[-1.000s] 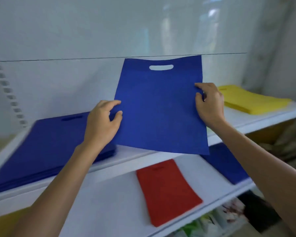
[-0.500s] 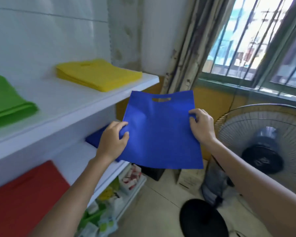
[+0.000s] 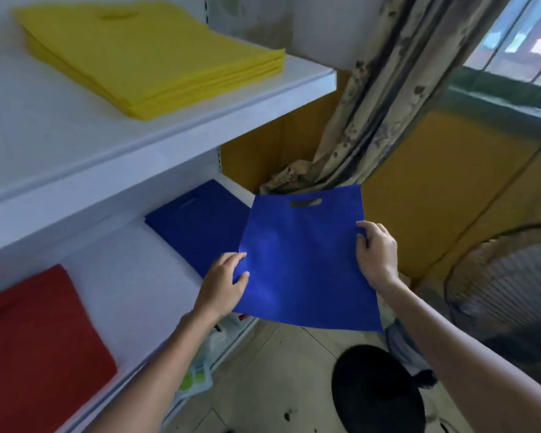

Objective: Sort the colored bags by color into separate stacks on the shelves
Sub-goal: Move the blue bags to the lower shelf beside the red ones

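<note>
Blue bag [image 3: 303, 264] held in the air just right of the lower shelf [image 3: 138, 276] and its blue stack [image 3: 197, 226]. Thin and limp, it looks light, best taken by opposite side edges, where left hand [image 3: 222, 284] and right hand [image 3: 377, 251] pinch it.

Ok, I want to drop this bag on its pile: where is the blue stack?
In the head view, the blue stack lies at the right end of the lower shelf, right of the red stack and just left of the held blue bag.
</note>
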Tool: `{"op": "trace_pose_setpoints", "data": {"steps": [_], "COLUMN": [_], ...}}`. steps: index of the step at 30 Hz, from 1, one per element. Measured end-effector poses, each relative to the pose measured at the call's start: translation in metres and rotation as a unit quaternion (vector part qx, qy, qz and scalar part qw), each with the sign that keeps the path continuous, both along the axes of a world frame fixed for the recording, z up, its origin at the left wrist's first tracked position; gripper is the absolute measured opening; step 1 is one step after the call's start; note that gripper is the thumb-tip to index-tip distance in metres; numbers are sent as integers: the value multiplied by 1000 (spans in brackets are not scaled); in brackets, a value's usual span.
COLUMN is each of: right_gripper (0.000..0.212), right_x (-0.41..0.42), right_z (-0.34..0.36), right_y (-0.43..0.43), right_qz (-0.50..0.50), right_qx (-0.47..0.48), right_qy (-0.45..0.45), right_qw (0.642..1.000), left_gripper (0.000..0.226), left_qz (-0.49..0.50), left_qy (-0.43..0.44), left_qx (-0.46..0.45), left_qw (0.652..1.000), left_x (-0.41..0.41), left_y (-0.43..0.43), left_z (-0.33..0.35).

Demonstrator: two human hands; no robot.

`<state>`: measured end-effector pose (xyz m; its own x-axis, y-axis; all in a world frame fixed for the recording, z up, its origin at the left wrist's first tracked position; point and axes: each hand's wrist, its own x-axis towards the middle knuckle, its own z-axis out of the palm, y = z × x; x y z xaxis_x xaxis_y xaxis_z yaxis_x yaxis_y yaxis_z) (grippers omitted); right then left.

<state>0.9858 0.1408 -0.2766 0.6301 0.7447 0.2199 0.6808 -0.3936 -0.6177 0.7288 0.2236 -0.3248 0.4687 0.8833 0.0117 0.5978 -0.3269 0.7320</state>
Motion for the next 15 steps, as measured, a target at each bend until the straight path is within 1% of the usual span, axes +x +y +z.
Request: {"op": "trace_pose_setpoints", "data": {"steps": [3, 6, 9, 11, 13, 15], "right_gripper": [36, 41, 44, 45, 47, 50], "right_x": [10, 14, 13, 10, 6, 1], "right_z": [-17, -34, -52, -66, -82, -97], "right_y": [36, 76, 128, 171, 213, 251], "right_qz": [37, 101, 178, 247, 329, 382], "right_qx": [-37, -65, -90, -105, -123, -144], "right_qy": [-2, -12, -32, -59, -100, -132], "right_qw": [999, 993, 979, 961, 931, 903], "left_gripper": [41, 40, 40, 39, 39, 40], "left_qz": [32, 77, 144, 201, 263, 314], "left_qy": [10, 26, 41, 47, 57, 73], "left_qx": [-8, -2, -3, 3, 13, 16], "left_qw": [999, 997, 989, 978, 963, 947], "left_x": [6, 2, -6, -7, -6, -3], "left_y": [20, 36, 50, 58, 64, 71], "left_z": [-14, -27, -42, -53, -64, -77]}}
